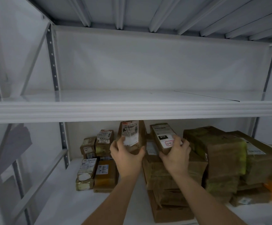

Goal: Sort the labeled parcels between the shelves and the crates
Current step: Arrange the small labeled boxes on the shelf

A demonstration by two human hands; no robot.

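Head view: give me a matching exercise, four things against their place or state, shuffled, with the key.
Things:
1. Left hand
2. Right hand
3. Upper shelf
4. Yellow-taped parcel

Place or state:
A. Bare where it shows
B. Grips a parcel with a black "010" tag
C. Stacked on the lower shelf, right of both hands
D. Grips a tall brown parcel with a barcode label

Pairs: 1-D, 2-B, 3-A, 4-C

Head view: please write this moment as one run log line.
left hand: holds labeled parcel | right hand: holds white-labeled parcel | place: lower shelf | upper shelf: bare
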